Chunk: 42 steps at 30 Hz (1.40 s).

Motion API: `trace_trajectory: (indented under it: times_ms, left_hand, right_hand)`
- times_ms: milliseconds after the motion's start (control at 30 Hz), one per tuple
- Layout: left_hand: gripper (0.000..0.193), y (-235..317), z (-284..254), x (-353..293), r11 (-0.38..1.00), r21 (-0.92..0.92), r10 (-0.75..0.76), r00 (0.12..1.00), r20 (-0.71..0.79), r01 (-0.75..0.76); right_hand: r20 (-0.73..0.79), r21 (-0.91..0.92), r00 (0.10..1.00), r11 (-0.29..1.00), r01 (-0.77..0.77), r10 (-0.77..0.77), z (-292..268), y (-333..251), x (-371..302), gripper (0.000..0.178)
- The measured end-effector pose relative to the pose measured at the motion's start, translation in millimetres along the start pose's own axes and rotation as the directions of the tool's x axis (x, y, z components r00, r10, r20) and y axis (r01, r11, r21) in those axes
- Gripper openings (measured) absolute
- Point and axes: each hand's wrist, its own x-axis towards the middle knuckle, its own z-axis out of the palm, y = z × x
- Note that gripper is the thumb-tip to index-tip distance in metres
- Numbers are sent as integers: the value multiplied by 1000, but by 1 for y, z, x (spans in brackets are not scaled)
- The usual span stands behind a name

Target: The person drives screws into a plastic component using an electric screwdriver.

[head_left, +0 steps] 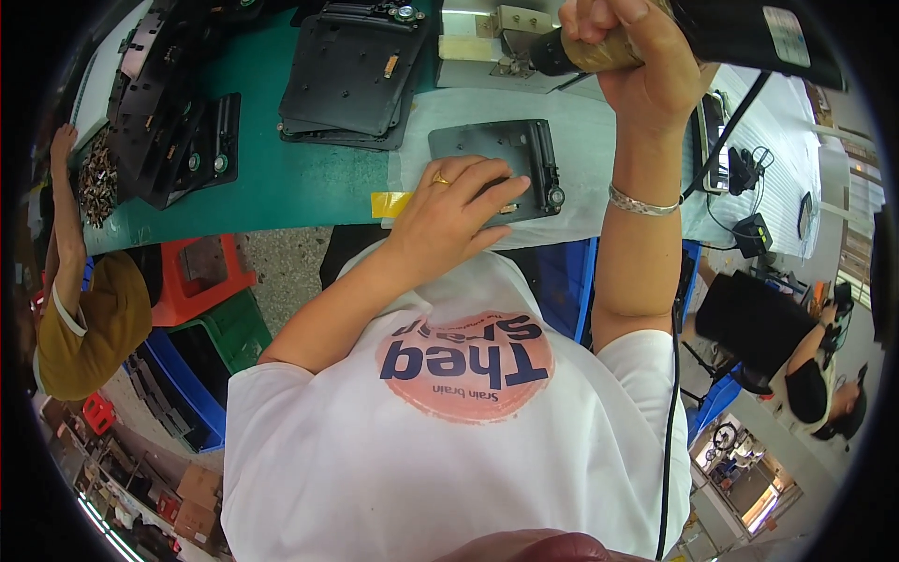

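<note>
A black plate (510, 140) with a dark hinge-like bar and a round metal part along its right side lies in front of me on a white sheet. My left hand (454, 211) rests over its lower left part, fingers loosely stretched and slightly bent, with the fingertips on the plate. My right hand (646, 56) is raised at the upper right, closed around the tan-wrapped grip of a black electric screwdriver (749, 33). The screwdriver's dark nose (552, 54) points left, close to a metal screw feeder (510, 47). Its bit is hard to make out.
Similar black plates are stacked (346, 84) on the green table (272, 192). More black parts (169, 122) stand at the left, beside a heap of small brass-coloured pieces (97, 178). Yellow tape (389, 204) marks the table edge. A co-worker's arm (66, 215) reaches in at the far left.
</note>
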Motion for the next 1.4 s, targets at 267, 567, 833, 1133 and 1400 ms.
trace_trajectory:
  times_ms: [267,567,833,1133,1400]
  left_hand:
    - [61,6,-6,3,999,39,-2,1000,25,1]
    - [46,9,13,20,985,92,143,989,26,-144]
    - [47,7,20,18,983,129,124,991,40,-128]
    - [46,6,21,18,986,116,117,993,14,-118]
    - [45,4,23,17,984,123,128,992,-4,-126]
  right_hand:
    - [69,-24,993,995,-96,97,-37,-45,-52,41]
    - [-69,-79,996,995,-54,49,-31,-47,-91,39]
    - [-81,-73,995,995,-67,61,-35,-42,-96,38]
    - [-64,-94,996,993,-74,68,-35,-37,-94,37]
    - [-58,-132,996,988,-79,72,-31,-37,-94,41]
